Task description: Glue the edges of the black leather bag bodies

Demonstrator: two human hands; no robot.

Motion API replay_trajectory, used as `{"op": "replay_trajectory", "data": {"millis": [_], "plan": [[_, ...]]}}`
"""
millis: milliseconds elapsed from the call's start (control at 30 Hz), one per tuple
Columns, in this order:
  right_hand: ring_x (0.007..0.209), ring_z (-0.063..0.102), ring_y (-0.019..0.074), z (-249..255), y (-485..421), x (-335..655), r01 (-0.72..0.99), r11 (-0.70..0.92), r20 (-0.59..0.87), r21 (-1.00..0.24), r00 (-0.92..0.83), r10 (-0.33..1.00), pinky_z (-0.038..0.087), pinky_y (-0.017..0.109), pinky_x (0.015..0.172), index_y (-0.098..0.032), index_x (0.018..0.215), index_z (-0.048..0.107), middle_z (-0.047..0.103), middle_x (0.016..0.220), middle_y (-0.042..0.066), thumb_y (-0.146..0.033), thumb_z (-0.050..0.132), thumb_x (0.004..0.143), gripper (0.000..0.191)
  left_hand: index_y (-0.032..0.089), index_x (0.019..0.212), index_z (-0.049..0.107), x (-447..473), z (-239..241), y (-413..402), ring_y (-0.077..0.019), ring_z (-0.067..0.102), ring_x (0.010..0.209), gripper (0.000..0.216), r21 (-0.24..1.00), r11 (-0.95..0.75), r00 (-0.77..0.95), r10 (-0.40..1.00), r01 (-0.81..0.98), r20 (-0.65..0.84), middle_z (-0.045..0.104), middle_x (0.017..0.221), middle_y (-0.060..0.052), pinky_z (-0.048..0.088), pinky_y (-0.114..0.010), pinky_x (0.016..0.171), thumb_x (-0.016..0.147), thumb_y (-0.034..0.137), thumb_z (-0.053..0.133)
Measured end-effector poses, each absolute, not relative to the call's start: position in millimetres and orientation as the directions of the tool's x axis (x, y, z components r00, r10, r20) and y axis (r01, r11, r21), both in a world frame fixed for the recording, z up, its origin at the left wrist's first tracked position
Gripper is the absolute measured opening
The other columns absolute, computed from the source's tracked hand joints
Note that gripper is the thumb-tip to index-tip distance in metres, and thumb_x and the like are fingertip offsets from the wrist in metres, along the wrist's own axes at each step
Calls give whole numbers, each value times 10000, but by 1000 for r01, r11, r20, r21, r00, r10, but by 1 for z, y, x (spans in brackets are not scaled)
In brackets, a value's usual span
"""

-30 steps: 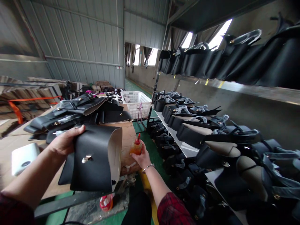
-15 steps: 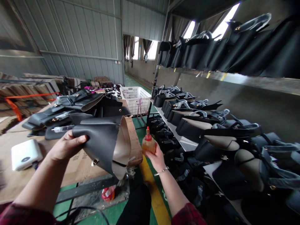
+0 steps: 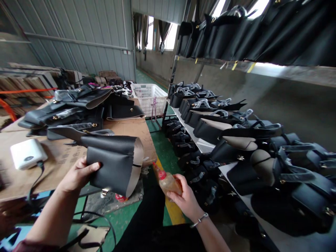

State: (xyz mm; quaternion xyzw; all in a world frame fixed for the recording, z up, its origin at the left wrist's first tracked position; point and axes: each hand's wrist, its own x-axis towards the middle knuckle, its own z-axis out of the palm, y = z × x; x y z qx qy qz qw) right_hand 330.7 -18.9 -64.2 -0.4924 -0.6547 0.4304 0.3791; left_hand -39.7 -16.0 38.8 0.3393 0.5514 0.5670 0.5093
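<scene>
The left hand [image 3: 80, 174] pinches the left edge of a smooth black bag [image 3: 111, 164], its pale lining bared at the open right end, while the right hand [image 3: 187, 196] is wrapped round an amber bottle [image 3: 170, 184], red tip tilted toward the bag. Beyond the left grip lie a white box [image 3: 28, 154] and piled bags [image 3: 65, 99]; right of the right grip, a loaded shelf [image 3: 203, 146] crowds close.

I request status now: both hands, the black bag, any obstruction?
Left hand gripping black bag. Right hand holding red-capped bottle. Nozzle apart from bag. Nothing visibly blocking.
</scene>
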Motion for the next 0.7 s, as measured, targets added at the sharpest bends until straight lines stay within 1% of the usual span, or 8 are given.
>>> {"op": "replay_trajectory", "data": {"millis": [133, 233, 333, 533, 700], "plan": [[1046, 631, 250, -58, -1, 324, 363, 292, 227, -885, -212, 951, 534, 406, 930, -210, 1188, 539, 636, 1142, 99, -298, 677, 771, 448, 218, 792, 775, -41, 54, -8, -175, 643, 590, 391, 984, 58, -218, 971, -171, -95, 740, 746, -41, 540, -202, 528, 449, 340, 917], [1033, 612, 244, -46, 20, 322, 436, 441, 370, -785, -241, 897, 518, 418, 948, -223, 1206, 562, 616, 1108, 99, -268, 681, 790, 436, 220, 906, 758, -40, 63, 1, -184, 653, 643, 446, 988, 37, -130, 990, -148, -57, 743, 841, -57, 540, -200, 533, 502, 339, 904], [986, 604, 232, -34, 42, 322, 497, 536, 448, -682, -295, 844, 524, 407, 927, -237, 1237, 570, 591, 1060, 92, -265, 678, 812, 440, 199, 926, 741, -39, 68, 8, -163, 629, 588, 455, 986, 37, -89, 995, -163, -52, 727, 777, -54, 523, -186, 494, 522, 338, 897], [949, 597, 224, -18, 79, 319, 564, 612, 483, -554, -382, 788, 544, 386, 889, -255, 1265, 577, 552, 1010, 74, -228, 686, 813, 466, 193, 818, 717, -45, 68, 15, -160, 632, 552, 417, 973, 69, -103, 990, -219, -93, 691, 671, -19, 517, -178, 466, 470, 305, 919], [960, 599, 228, -15, 91, 317, 590, 611, 438, -528, -428, 791, 541, 397, 912, -284, 1287, 573, 545, 996, 60, -210, 683, 808, 497, 191, 914, 736, -51, 68, 16, -194, 662, 582, 496, 978, 62, -72, 994, -198, -78, 733, 782, -71, 539, -213, 489, 476, 349, 909]]}}
